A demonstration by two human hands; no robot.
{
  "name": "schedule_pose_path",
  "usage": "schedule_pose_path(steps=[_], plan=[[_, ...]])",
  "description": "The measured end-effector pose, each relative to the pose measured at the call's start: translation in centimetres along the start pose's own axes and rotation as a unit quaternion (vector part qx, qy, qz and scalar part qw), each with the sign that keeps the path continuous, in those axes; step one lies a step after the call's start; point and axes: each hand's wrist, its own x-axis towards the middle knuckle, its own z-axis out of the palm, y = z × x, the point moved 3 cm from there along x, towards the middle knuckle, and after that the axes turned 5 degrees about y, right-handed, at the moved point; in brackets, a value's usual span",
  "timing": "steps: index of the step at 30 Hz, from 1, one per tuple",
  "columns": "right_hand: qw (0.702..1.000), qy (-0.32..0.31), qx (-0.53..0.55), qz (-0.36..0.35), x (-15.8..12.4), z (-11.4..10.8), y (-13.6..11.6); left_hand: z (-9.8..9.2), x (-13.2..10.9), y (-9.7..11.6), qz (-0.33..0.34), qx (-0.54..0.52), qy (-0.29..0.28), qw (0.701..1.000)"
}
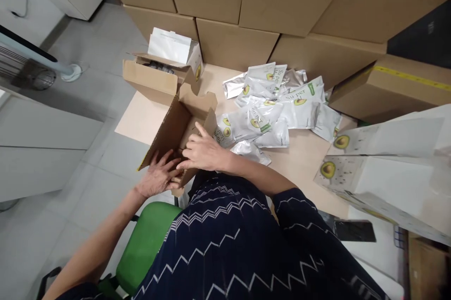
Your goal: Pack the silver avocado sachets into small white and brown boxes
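Observation:
An open brown cardboard box [158,142] stands at the table's front edge, its flaps up and its inside showing. My left hand [160,176] lies over the near end of the box, its fingers spread against the cardboard. Above the box's near right side is my right hand [201,150], index finger stretched out and the other fingers bent, touching the box wall. Right of the box, several white pouches [243,124] with avocado pictures lie in a loose pile. A silver pouch [234,86] lies at the back of that pile.
Behind the box is another opened carton [151,81] with dark items inside and a white box [196,63] beside it. Large cartons [232,44] line the table's back. Avocado-printed white boxes [352,173] stand at the right. A green chair [148,239] is below left.

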Motion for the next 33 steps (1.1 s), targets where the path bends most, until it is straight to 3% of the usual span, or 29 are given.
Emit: schedule_pose_path(steps=[5, 8, 11, 15, 20, 26, 30, 33], plan=[[0.991, 0.051, 0.018, 0.125, -4.4, 0.5, 4.1, 0.8, -2.4, -1.0, -0.079, 0.006, 0.026, 0.997], [0.967, 0.056, 0.061, 0.239, -7.3, 3.0, 5.4, 1.8, -2.5, -0.5, -0.095, -0.014, 0.039, 0.995], [0.927, 0.029, 0.186, 0.324, -8.7, 6.4, 5.1, 2.1, -1.0, 1.4, -0.139, -0.023, 0.078, 0.987], [0.885, 0.052, 0.323, 0.331, -8.3, 7.9, 3.6, 1.6, 2.1, 5.7, -0.165, -0.049, 0.138, 0.975], [0.866, 0.110, 0.315, 0.373, -8.9, 7.7, 4.1, 1.8, 5.5, 9.9, -0.148, -0.060, 0.171, 0.972], [0.840, 0.140, 0.300, 0.429, -12.8, 9.1, 6.1, 2.1, 8.3, 11.4, -0.090, -0.060, 0.156, 0.982], [0.863, 0.171, 0.263, 0.397, -14.2, 7.6, 6.3, 2.0, 9.4, 11.7, -0.124, -0.099, 0.149, 0.976], [0.868, 0.165, 0.261, 0.388, -14.8, 5.7, 7.6, 2.3, 10.2, 12.0, -0.130, -0.115, 0.098, 0.980]])
